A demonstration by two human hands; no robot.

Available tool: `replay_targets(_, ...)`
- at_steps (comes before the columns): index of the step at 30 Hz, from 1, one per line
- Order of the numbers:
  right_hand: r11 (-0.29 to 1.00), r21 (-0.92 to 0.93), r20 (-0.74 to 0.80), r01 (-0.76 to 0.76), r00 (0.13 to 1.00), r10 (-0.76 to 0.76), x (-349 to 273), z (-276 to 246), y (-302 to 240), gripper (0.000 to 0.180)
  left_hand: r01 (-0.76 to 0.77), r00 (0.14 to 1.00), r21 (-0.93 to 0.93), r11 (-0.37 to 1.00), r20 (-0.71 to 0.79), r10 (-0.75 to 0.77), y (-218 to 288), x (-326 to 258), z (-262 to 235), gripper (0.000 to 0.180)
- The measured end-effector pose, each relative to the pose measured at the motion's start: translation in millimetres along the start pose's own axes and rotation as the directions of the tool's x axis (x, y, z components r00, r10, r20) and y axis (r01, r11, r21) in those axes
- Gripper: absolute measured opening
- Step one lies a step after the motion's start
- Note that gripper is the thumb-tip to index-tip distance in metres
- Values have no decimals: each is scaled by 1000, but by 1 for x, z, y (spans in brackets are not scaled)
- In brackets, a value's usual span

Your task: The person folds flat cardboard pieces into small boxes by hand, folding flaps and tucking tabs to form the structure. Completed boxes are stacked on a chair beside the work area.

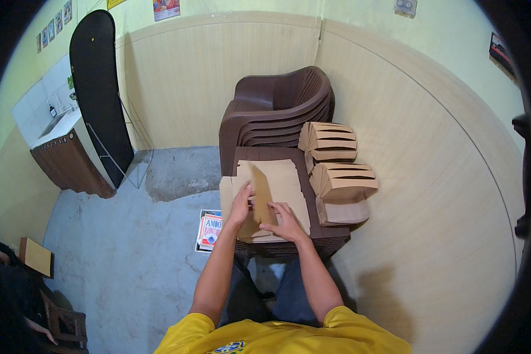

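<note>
Holding cardboard piece (261, 192) over brown table (328, 232), between left hand (241, 206) and right hand (286, 223) curled in from either side; probably light, stiff yet easily creased, barely slippery, so best gripped by opposite edges, not mid-panel.

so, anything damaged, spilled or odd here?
One thing: a rough grey patch with a ragged edge interrupts the blue floor left of the stacked brown armchairs, looking worn or unfinished. No spill shows on the flat cardboard.
</note>
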State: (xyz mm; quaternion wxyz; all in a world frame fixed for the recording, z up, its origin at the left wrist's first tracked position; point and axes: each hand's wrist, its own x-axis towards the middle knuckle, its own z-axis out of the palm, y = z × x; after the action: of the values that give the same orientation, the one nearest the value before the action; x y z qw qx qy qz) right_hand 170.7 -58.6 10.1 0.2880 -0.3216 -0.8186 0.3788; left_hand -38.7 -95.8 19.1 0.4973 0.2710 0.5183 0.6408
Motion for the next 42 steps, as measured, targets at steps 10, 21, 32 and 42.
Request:
replay_targets(10, 969, 71, -567, -237, 789, 234, 9, -10, 5, 92, -535, 841, 789, 304, 463, 280, -13, -25, -25, 71)
replay_targets(21, 792, -547, 70, 272, 957, -280, -9, 2, -15, 56, -599, 790, 754, 271, 501, 353, -25, -29, -45, 72)
replay_targets(32, 785, -551, 70, 282, 954, -293, 3, 13, -4, 28, -536, 837, 816, 216, 479, 265, -1, -15, -34, 27)
replay_targets(42, 843, -538, -119, 26, 987, -107, 44, 31, 18, 22, -500, 860, 789, 356, 402, 315, 0, -10, -32, 37)
